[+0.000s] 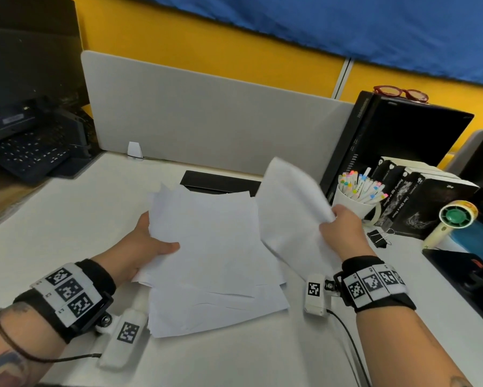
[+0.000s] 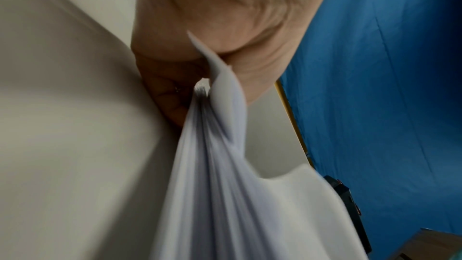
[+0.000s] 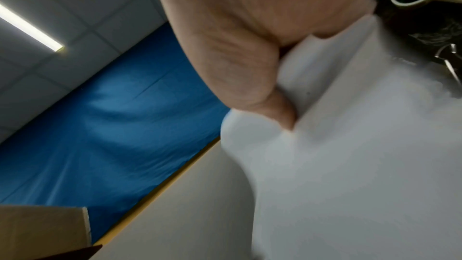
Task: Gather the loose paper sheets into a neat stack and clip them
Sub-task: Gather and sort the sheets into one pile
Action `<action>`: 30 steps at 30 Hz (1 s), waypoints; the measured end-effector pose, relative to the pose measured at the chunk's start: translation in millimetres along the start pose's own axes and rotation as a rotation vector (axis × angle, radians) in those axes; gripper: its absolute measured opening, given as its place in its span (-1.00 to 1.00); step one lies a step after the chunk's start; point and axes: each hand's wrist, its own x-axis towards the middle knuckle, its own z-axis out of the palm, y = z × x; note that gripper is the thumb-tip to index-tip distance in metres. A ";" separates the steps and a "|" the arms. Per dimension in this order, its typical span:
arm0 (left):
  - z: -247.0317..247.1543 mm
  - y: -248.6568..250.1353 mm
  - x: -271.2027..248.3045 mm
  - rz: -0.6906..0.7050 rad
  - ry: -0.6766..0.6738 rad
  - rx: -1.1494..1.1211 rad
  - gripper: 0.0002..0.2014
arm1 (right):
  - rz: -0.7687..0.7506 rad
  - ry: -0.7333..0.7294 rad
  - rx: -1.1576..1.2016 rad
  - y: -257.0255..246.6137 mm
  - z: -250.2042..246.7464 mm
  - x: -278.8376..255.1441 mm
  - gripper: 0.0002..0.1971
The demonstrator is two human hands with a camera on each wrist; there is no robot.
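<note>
Spanning white desk (image 1: 67,224) (grey divider (image 1: 206,115) behind).

Head view bright, even office light from overhead, soft shadows only. Faint shade under the paper pile (image 1: 215,261) toward 6 o'clock and beside the left hand (image 1: 142,244). No hard glare. Wide-angle bend: partition edge and wall lines curve toward 12 and 3 o'clock; corners at 9–11 o'clock dark. Sheet in the right hand (image 1: 343,227) motion-blurred, edges smeared. Left wrist view dimmer, heavy motion blur on paper edges at 6 o'clock, skin softly lit. Right wrist view blurred throughout; ceiling strip light (image 3: 30,29) at 10 o'clock blown out, the only visible source; paper washed grey-white, detail lost.
</note>
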 end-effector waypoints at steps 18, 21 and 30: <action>-13.6 3.3 8.7 -0.138 -0.007 0.064 -0.54 | 0.091 0.392 0.953 -3.1 18.7 4.4 -0.57; -20.9 3.6 7.5 -0.169 -0.069 -0.004 -0.52 | 0.057 0.377 0.999 -0.4 19.9 2.4 -0.61; -33.0 13.2 -2.3 -0.221 -0.306 -0.146 0.03 | -0.040 -0.352 0.949 -20.0 52.0 -22.2 -0.48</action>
